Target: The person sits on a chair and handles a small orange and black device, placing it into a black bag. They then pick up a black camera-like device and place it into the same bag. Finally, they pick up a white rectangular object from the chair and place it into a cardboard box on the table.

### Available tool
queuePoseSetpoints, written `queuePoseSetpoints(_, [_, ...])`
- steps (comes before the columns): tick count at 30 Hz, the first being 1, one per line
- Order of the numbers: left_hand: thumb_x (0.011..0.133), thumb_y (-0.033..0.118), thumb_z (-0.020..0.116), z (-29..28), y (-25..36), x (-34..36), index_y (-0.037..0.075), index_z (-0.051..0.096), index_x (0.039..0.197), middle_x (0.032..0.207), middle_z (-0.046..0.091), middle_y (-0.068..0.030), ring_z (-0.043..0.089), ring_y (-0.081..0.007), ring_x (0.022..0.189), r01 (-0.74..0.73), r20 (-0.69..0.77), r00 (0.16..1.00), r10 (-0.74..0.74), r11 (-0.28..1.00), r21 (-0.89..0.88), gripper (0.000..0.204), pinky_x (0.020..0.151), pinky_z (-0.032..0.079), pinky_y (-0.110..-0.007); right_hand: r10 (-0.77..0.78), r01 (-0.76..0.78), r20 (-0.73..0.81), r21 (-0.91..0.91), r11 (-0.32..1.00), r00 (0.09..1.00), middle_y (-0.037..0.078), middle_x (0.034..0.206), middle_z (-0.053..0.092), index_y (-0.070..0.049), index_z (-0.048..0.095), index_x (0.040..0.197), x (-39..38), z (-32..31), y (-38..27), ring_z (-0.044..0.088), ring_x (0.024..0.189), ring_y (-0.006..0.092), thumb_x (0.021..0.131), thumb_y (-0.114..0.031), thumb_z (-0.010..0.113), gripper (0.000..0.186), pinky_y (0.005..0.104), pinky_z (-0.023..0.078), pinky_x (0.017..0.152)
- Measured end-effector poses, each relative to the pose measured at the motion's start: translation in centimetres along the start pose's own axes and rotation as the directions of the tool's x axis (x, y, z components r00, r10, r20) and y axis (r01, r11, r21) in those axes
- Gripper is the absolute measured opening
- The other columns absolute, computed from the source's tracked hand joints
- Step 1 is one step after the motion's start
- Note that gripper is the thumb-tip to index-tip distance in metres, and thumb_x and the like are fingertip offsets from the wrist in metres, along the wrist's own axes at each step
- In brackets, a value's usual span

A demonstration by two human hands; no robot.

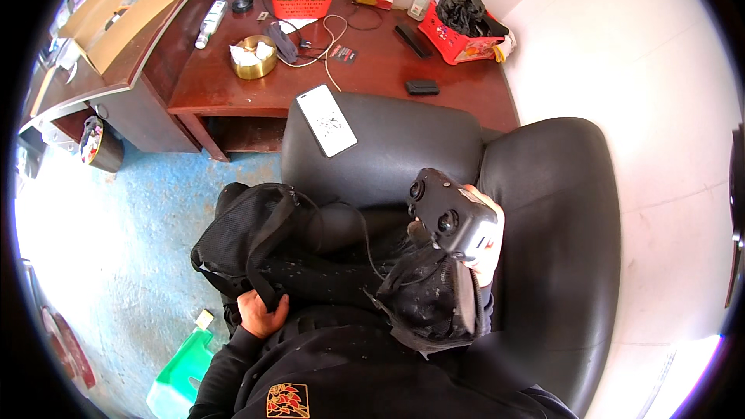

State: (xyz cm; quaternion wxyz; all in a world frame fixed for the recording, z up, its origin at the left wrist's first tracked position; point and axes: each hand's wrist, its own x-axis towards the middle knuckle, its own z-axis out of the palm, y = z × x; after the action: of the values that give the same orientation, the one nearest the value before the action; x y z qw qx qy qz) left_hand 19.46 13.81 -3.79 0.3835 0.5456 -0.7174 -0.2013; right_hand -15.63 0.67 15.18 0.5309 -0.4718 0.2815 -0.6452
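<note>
In my right hand (487, 242) is a black camera unit (452, 213) with two round lenses facing up and left; my fingers wrap its right side. Just below it, against my right forearm, sits a black mesh pouch (423, 295) with its zip undone. My left hand (261, 313) is closed at the lower end of a black strap (261, 264), its fingers partly hidden. That strap belongs to a black mesh bag (240, 234) by my legs. A thin black cable (367, 244) runs between bag and pouch.
A phone (327, 120) lies on the black armchair's (388, 136) arm. Behind stands a red-brown table (209, 81) with a brass bowl (254, 58), red baskets (301, 8), bottles and cables. A green plastic stool (180, 372) and a waste bin (103, 151) are on the blue floor.
</note>
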Motion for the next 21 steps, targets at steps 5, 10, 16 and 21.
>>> queuePoseSetpoints(5, [0.076, 0.011, 0.082, -0.1, 0.4, 0.5, 0.004, 0.065, 0.082, 0.072, 0.065, -0.0137, 0.067, -0.0375, 0.062, 0.021, -0.004, 1.0, -0.021, 0.999, -0.049, 0.019, 0.055, 0.051, -0.044, 0.054, -0.053, -0.013, -0.528, 0.848, 0.998, 0.004, 0.098, 0.065, 0.001, 0.064, 0.11, 1.0, 3.3, -2.9, 0.062, 0.085, 0.0148, 0.064, -0.022, 0.098, 0.062, 0.0287, 0.05, 0.077])
queuePoseSetpoints(10, [0.076, 0.011, 0.082, -0.3, 0.0, 0.0, 0.004, 0.065, 0.082, 0.07, 0.065, -0.0135, 0.066, -0.0369, 0.061, 0.021, 0.027, 0.999, -0.021, 1.0, -0.009, 0.019, 0.055, 0.051, -0.044, -0.173, 0.264, 0.22, -0.919, 0.293, 0.96, 0.005, 0.072, 0.045, 0.002, 0.054, 0.084, 1.9, 6.0, -2.0, 0.038, 0.062, 0.0151, 0.063, -0.018, 0.094, 0.049, 0.0301, 0.037, 0.055])
queuePoseSetpoints(16, [0.077, 0.013, 0.081, -0.3, -0.1, -0.1, 0.004, 0.064, 0.081, 0.07, 0.064, -0.0138, 0.065, -0.0373, 0.06, 0.02, 0.04, 0.999, -0.02, 1.0, 0.008, 0.02, 0.055, 0.051, -0.045, -0.155, 0.277, 0.251, -0.944, 0.177, 0.956, 0.014, 0.073, 0.056, 0.003, 0.06, 0.09, 1.6, 5.8, -0.7, 0.049, 0.056, 0.0242, 0.066, -0.021, 0.094, 0.048, 0.0339, 0.048, 0.056])
queuePoseSetpoints(21, [0.076, 0.014, 0.082, -0.3, 0.3, 0.2, 0.004, 0.064, 0.081, 0.069, 0.063, -0.0136, 0.065, -0.0375, 0.06, 0.015, 0.021, 1.0, -0.015, 1.0, -0.006, 0.021, 0.054, 0.05, -0.045, -0.142, 0.268, 0.245, -0.948, 0.174, 0.959, 0.014, 0.073, 0.058, 0.003, 0.061, 0.09, 1.8, 6.1, -0.9, 0.052, 0.056, 0.0249, 0.067, -0.021, 0.094, 0.048, 0.0346, 0.049, 0.057])
